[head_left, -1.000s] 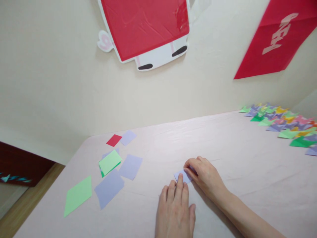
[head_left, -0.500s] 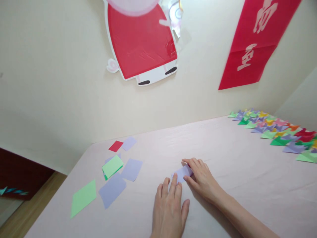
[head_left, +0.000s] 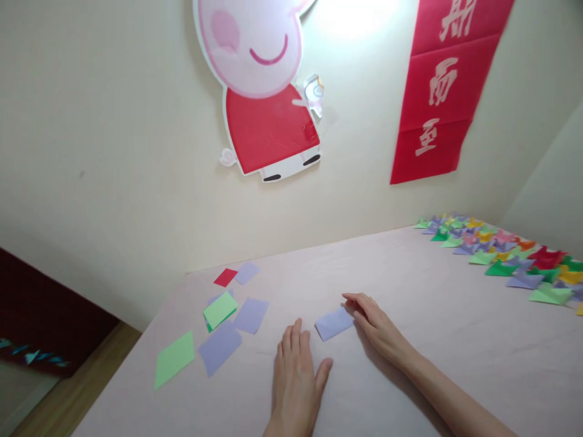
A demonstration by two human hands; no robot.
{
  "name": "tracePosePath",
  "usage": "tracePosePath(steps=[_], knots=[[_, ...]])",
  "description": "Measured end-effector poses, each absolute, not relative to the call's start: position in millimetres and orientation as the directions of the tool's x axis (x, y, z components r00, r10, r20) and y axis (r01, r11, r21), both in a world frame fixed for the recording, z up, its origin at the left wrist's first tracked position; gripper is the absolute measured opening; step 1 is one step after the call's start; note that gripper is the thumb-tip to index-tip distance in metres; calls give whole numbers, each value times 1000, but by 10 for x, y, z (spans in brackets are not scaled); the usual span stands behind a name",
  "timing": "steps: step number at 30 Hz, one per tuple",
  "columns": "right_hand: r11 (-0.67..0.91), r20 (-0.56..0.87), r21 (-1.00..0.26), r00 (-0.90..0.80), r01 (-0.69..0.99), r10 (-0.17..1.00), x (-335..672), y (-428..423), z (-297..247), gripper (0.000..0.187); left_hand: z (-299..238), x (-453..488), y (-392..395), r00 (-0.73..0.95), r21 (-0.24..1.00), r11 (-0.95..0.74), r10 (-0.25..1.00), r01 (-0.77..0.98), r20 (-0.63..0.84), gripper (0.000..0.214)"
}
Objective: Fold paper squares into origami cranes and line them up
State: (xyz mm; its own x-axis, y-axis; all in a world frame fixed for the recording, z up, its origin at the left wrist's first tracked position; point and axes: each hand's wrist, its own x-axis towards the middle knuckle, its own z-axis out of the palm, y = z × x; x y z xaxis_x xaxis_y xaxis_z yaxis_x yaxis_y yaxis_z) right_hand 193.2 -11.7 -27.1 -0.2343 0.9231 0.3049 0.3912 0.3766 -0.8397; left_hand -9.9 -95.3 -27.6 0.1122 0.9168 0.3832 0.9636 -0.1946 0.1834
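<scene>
A purple sheet of paper [head_left: 333,323], folded into a narrow strip, lies on the pale tablecloth in front of me. At its right end is my right hand [head_left: 374,321], its thumb and curled fingers around that end and covering it, the index finger reaching out past the far side. My left hand [head_left: 297,370] rests palm down on the cloth to the left of the strip, apart from it, fingers stretched and thumb spread, holding nothing.
Loose purple sheets [head_left: 220,347], light green sheets [head_left: 174,359] and a small red sheet [head_left: 226,277] lie to the left. Several rows of colourful folded paper pieces [head_left: 501,258] stand at the right back. Behind the table is a wall with a cartoon pig cutout [head_left: 273,127] and a red banner [head_left: 432,109].
My left hand has come off the purple paper and drawn back to the left. My right hand stays at the strip's right end. The camera view has tilted upward.
</scene>
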Motion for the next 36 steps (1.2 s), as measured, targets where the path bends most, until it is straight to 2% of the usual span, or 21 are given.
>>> tracePosePath(steps=[3,6,8,10,14,16,19,22,24,27,30,33,36], knots=[[415,308,-794,-295,444,904,1908,-170,-202,38,-241,-29,-794,43,344,-174,933,922,358,47],[463,314,-751,-362,472,878,1896,-209,-146,52,-150,77,-680,12,492,-181,945,852,327,34],[479,326,-755,-378,447,867,1904,-219,-132,54,-96,135,-654,1,548,-192,944,814,329,30],[483,331,-766,-383,425,862,1918,-215,-137,47,-67,170,-653,11,572,-216,940,792,341,28],[508,348,-751,-401,421,847,1938,-196,-172,17,-83,183,-637,75,569,-272,936,776,344,24],[527,379,-739,-387,420,840,1940,-193,-181,17,-105,181,-609,99,554,-286,934,781,343,22],[543,414,-723,-362,426,835,1935,-202,-164,26,-104,179,-562,98,554,-286,934,782,344,18],[544,414,-726,-363,421,834,1912,-195,-115,9,-25,156,-503,74,607,-293,930,739,360,17],[484,381,-795,-319,367,868,1875,-161,-79,17,53,118,-445,82,691,-323,930,646,358,14],[252,217,-955,-212,156,953,1785,-77,-45,34,130,44,-340,122,857,-345,938,383,323,11],[4,26,-994,-194,-111,981,1689,-7,-39,44,95,-11,-253,80,985,-169,983,22,167,20],[-66,-17,-968,-199,-242,980,1642,10,-48,42,1,-35,-214,27,978,2,1000,-206,3,31],[-37,23,-957,-203,-288,979,1652,-11,-70,41,-48,-37,-212,-22,966,21,999,-256,-27,36]])
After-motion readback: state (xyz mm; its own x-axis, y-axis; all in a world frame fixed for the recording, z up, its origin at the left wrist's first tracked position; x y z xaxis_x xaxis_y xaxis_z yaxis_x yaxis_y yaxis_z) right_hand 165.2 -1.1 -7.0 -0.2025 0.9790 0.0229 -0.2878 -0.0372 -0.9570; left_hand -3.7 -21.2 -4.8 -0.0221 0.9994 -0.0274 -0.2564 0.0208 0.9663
